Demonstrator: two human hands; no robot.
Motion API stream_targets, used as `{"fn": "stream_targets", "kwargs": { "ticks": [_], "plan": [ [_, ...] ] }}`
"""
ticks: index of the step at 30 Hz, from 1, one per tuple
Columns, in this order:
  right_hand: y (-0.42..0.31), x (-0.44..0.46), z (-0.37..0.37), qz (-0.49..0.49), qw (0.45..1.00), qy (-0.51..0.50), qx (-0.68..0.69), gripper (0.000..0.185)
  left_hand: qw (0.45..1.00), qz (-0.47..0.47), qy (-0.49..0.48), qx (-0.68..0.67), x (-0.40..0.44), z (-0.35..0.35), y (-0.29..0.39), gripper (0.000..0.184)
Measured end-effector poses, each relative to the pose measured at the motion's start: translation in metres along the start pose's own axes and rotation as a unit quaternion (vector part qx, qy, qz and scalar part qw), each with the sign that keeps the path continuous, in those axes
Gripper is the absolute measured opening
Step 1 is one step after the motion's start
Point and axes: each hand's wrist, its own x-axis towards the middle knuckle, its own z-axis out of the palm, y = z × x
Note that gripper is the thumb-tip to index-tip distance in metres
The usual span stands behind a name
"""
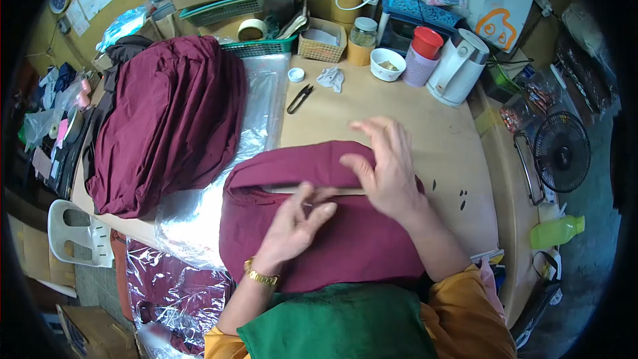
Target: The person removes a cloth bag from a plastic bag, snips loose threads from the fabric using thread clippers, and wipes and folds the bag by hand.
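Observation:
A folded maroon cloth (345, 246) lies in front of me on the table, with a narrow gap between its upper fold and the lower part. Over the lower part, near the gap, is my left hand (296, 223), fingers curled and apart, a gold watch on the wrist. My right hand (382, 169) is raised over the right end of the upper fold, its thumb and fingers spread. Nothing shows in either hand. To the left, a large pile of maroon cloth (166, 119) rests beside clear plastic sheets (262, 106).
Black thread snips (300, 99), a white lid (296, 75) and a crumpled scrap (330, 79) lie beyond the cloth. Along the back stand a white bowl (387, 65), a jar (363, 33) and a kettle (457, 68). A fan (561, 149) is at the right.

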Motion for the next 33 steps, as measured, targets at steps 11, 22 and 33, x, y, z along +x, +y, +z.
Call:
{"fn": "stream_targets", "kwargs": {
  "ticks": [11, 22, 33],
  "plan": [
    [0.063, -0.087, -0.03, 0.198, 0.957, -0.143, 0.158, 0.048, 0.885, 0.121, 0.162, 0.419, -0.003, -0.085, -0.001, 0.036],
    [0.078, -0.109, -0.067, 0.271, 0.943, -0.158, 0.115, 0.04, 0.851, 0.077, 0.0, 0.519, 0.005, -0.049, 0.024, 0.039],
    [0.175, -0.085, 0.023, 0.328, 0.911, -0.168, 0.184, 0.022, 0.866, 0.237, -0.045, 0.438, 0.147, 0.061, -0.036, 0.021]
  ]
}}
